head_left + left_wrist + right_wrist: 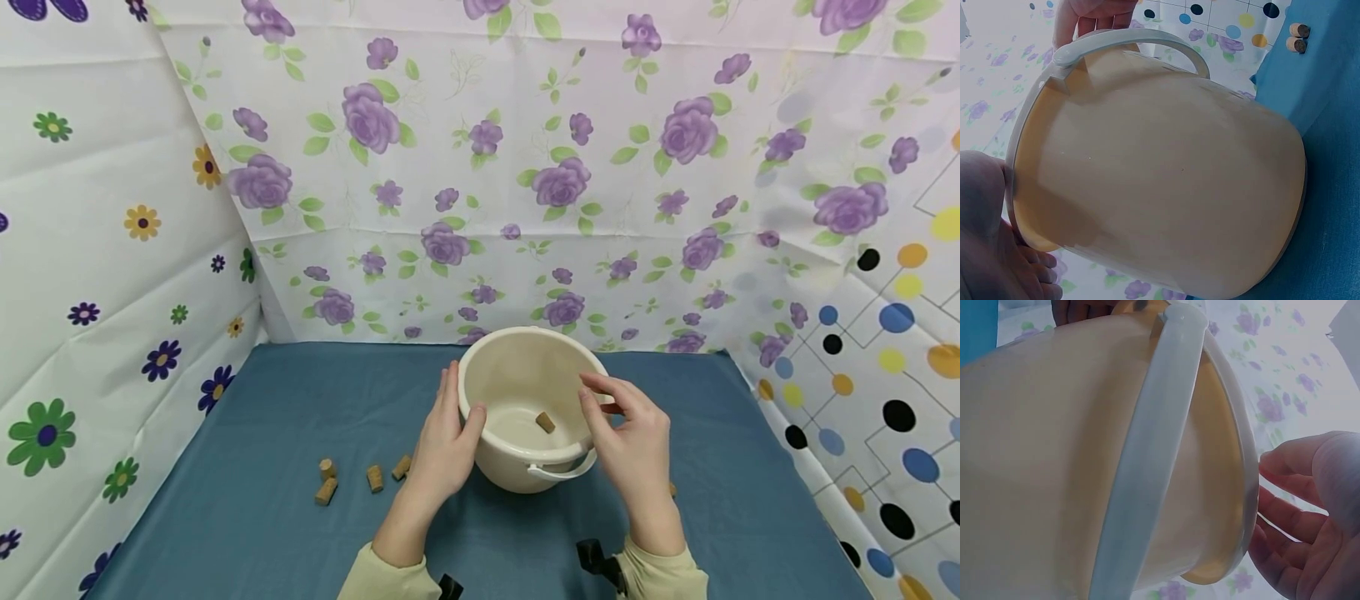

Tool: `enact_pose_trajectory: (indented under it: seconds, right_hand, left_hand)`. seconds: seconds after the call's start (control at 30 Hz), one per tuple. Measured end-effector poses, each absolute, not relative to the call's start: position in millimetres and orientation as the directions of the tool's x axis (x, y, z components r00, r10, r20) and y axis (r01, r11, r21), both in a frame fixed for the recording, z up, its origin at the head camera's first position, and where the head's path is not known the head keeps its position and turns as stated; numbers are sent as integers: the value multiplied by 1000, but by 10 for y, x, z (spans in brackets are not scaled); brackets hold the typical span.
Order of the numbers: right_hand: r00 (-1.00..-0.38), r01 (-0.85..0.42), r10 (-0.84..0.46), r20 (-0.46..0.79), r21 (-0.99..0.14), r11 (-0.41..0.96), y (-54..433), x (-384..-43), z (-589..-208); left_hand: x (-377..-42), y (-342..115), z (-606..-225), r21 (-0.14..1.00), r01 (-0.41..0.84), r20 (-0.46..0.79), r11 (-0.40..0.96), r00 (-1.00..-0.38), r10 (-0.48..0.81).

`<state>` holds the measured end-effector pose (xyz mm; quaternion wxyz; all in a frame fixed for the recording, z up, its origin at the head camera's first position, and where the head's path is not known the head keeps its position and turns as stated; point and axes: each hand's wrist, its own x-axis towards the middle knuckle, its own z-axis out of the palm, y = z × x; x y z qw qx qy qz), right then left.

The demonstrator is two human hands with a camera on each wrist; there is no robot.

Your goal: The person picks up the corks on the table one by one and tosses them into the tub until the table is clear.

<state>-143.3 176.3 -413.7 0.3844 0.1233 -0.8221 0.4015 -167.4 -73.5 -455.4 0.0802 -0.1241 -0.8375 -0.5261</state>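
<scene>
A cream plastic bucket (517, 475) stands tilted on the blue cloth, its mouth towards the head camera. One cork (545, 422) lies on its inside bottom. My left hand (442, 446) grips the left side of the rim, thumb over the edge and straight fingers along the outer wall. Over the right side of the rim reaches my right hand (633, 433), thumb and forefinger slightly apart with nothing visible between them. In the right wrist view the bucket's edge hides those fingertips. The white handle (562, 473) hangs down at the front.
To the left on the blue cloth (262, 417) lie several loose corks (375, 478). Another cork (672, 489) shows partly behind my right wrist. A flowered curtain (450, 167) closes off the back, with patterned sheets at both sides.
</scene>
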Motion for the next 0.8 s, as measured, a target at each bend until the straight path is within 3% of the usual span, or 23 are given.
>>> enact_pose_trajectory:
  seconds: [0.63,0.8]
  right_hand:
    - [-710,-478,119,695,-598,643,1784,-1406,-4127]
    - [-694,-473,118,710,-573,669,1818,-1400,-4128]
  left_hand:
    - [-1673,-741,-4542,861,289,262,418,-957,122]
    - [-1674,-740,-4556,861,291,262,417,-957,126]
